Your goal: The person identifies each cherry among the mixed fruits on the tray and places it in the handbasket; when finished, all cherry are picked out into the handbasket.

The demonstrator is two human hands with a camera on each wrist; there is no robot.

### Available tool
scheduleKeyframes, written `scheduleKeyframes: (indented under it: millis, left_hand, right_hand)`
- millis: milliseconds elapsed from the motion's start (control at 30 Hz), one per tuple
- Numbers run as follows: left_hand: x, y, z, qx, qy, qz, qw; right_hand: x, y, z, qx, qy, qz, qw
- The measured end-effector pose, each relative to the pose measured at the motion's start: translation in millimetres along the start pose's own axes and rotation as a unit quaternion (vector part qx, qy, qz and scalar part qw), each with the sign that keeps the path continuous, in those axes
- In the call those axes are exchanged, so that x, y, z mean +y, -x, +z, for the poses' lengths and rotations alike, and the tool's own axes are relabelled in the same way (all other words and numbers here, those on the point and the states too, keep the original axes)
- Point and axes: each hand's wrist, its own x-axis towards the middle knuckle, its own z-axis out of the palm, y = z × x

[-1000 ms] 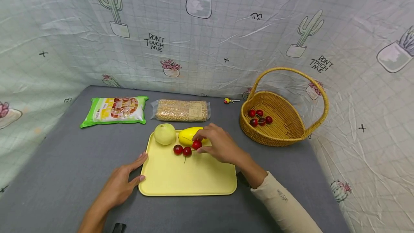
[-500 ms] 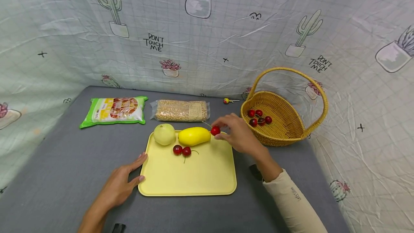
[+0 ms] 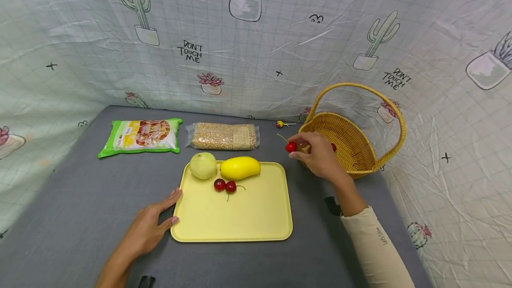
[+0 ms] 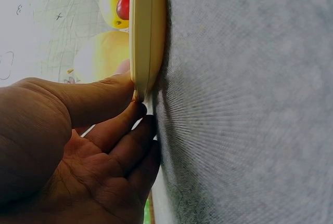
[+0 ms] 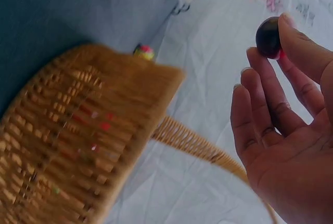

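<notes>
My right hand [image 3: 318, 154] pinches a red cherry [image 3: 291, 146] by its body between thumb and fingertips, its stem pointing up and left. It is held at the near-left rim of the wicker basket [image 3: 360, 170]. In the right wrist view the cherry [image 5: 268, 38] looks dark, above the basket wall [image 5: 119, 94]. The hand covers most of the cherries inside the basket. My left hand [image 3: 150, 226] rests at the left edge of the yellow tray [image 3: 236, 221], thumb and fingertips spread along the rim. On the tray lie two cherries [image 3: 225, 186], a yellow mango [image 3: 240, 168] and a pale green round fruit [image 3: 203, 166].
Behind the tray lie a green-and-white food bag [image 3: 140, 137] and a clear pack of beige grains [image 3: 224, 136]. A small lollipop [image 3: 281, 124] is left of the basket. The basket's tall handle [image 3: 360, 86] arches over it, near the patterned cloth backdrop [image 3: 248, 57].
My right hand has lifted the cherry off the tray, past the mango, and carried it right to the basket's rim. The left hand stays at the tray edge.
</notes>
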Motion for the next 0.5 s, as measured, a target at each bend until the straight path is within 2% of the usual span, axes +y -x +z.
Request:
scheduleKeyframes:
  millis: [167,333,500]
  left_hand:
    - [-0.4,-0.4,0.1,-0.002,-0.002,-0.002,1.0000]
    - [0.0,-0.9,-0.3,-0.007,0.003,-0.005,1.0000]
    - [0.6,-1.5,-1.2,-0.013,0.009,-0.008,0.9998]
  right_hand:
    - [19,-2.1,-9,0.017,-0.010,0.008,0.9998]
    - [36,-4.2,-17,0.037,0.011,0.012,0.9992]
    - [53,-5.0,-26,0.046,0.024,0.037,0.9979]
